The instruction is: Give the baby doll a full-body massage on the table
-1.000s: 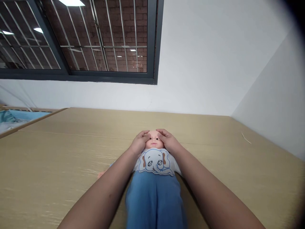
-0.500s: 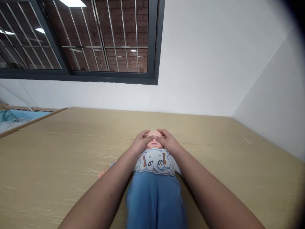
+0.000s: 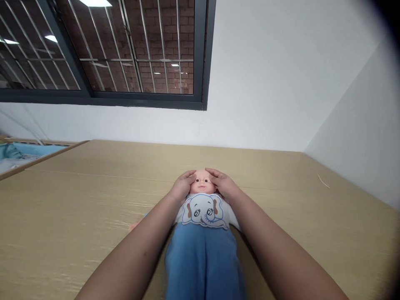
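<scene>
A baby doll (image 3: 204, 216) lies on its back on the tan table, its head away from me, dressed in a white top with an elephant face and blue trousers. My left hand (image 3: 183, 184) rests against the left side of the doll's head (image 3: 202, 183), and my right hand (image 3: 223, 183) against the right side. The thumbs lie beside the doll's eyes, which show between them. Fingers of both hands curve round the head and are partly hidden. One doll hand (image 3: 133, 226) shows beside my left forearm.
The tan table (image 3: 93, 200) meets a white wall below a dark-framed barred window (image 3: 200, 50). A thin pale strip (image 3: 323, 181) lies at the right. Beyond the left edge is a light-blue container (image 3: 37, 149) with cloth.
Both thumbs have moved outward from the middle of the doll's face, uncovering its eyes. The hands remain at the sides of the head.
</scene>
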Demonstrator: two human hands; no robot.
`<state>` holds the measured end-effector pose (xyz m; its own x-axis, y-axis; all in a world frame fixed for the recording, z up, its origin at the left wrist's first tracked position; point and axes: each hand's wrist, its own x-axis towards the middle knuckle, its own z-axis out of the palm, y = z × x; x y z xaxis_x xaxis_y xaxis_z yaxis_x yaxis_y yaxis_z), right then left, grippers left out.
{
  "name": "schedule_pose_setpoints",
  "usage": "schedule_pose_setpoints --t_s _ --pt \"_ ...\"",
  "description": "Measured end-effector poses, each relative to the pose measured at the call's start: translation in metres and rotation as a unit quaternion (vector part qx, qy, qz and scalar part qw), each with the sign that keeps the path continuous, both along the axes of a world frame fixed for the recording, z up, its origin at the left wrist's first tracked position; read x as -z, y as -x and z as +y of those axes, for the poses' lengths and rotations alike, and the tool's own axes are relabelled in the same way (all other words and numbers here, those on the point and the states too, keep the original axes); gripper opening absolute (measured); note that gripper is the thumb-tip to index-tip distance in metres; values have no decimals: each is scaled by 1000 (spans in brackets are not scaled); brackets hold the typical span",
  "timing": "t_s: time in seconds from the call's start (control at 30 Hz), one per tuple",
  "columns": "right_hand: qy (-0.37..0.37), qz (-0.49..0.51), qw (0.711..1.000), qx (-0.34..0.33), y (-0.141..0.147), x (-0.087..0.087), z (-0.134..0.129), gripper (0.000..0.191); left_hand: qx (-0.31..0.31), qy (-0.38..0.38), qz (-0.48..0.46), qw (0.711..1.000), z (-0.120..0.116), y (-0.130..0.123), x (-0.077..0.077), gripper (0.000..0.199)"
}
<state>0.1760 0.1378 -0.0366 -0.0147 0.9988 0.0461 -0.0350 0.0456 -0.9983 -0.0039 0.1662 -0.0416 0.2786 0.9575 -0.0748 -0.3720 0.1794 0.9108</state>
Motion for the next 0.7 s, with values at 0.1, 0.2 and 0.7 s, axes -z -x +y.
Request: schedule_pose_setpoints --t_s 0.1,0.2,0.7 --pt "32 46 998 -35 -1 -4 -5 53 -18 21 -3 1000 1 0 0 34" --pt "35 54 997 -41 0 -3 -5 55 -30 16 -1 999 0 -1 -1 32" --pt "-17 -35 998 49 4 2 4 53 -30 -66 116 991 -3 -3 -4 56"
